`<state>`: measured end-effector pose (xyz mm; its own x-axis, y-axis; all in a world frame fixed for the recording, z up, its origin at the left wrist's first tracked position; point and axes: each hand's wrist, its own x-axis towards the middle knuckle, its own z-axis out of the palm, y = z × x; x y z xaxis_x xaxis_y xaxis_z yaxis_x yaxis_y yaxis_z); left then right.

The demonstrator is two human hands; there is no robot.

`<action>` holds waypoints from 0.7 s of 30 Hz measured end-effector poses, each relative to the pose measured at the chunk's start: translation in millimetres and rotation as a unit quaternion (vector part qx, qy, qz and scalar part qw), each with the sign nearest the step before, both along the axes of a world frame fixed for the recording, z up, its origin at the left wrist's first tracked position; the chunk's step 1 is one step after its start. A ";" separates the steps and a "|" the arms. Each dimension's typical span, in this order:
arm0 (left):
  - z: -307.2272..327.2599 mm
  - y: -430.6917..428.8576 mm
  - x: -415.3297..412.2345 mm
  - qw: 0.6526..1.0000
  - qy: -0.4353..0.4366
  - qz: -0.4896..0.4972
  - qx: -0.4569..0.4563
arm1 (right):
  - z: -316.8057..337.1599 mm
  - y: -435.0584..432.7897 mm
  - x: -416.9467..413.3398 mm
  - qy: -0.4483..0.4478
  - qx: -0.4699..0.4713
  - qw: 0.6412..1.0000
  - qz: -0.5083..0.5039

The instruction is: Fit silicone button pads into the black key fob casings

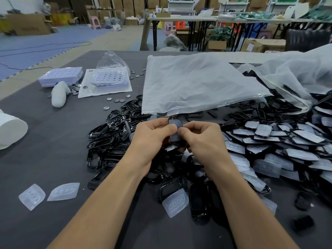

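Above the middle of the table, my left hand (152, 139) and my right hand (203, 139) meet around one black key fob casing (175, 131) with a grey pad face showing; both hands grip it with curled fingers and thumbs on top. Empty black casings (107, 137) are heaped to the left of my hands. Casings with pads fitted (280, 139) are piled on the right. Loose translucent silicone pads lie at the near left (32, 196), beside it (63, 191), and below my hands (176, 203).
A large clear plastic bag (194, 85) lies flat behind my hands, and another bag (296, 74) sits crumpled at the right. Coin cells (116, 100), trays of cells (61, 76), a white glove (59, 95) and a white roll (10, 130) sit at the left on the dark grey table (53, 141).
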<state>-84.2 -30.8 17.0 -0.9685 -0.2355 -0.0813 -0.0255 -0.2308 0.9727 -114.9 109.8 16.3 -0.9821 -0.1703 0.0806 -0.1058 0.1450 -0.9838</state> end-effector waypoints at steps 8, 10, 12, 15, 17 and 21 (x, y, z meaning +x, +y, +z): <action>0.1 0.2 -0.6 0.993 0.002 0.091 -0.075 | 0.1 -0.8 1.4 0.036 0.036 0.999 0.001; 1.7 1.8 -0.8 0.993 0.009 0.103 -0.050 | -0.4 -3.2 1.8 0.007 0.008 1.000 0.018; 2.1 3.2 -0.9 0.994 0.009 0.107 -0.028 | -2.4 -5.1 2.0 0.001 0.026 0.999 0.042; 1.1 2.9 -0.9 0.994 -0.001 0.109 -0.019 | -4.2 -6.6 1.2 -0.005 0.041 0.997 0.059; 0.7 0.9 -1.2 0.995 -0.007 0.102 -0.010 | -3.4 -5.5 0.3 -0.020 0.026 0.998 0.062; 0.5 -5.3 -2.0 0.997 -0.017 0.076 -0.006 | -2.2 -0.4 -2.1 -0.027 0.003 0.997 0.070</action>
<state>-86.2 -36.1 17.5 -0.9183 -0.3806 -0.1090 -0.0237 -0.2220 0.9748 -117.0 109.4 14.0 -0.9517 -0.3058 0.0276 -0.0728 0.1375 -0.9878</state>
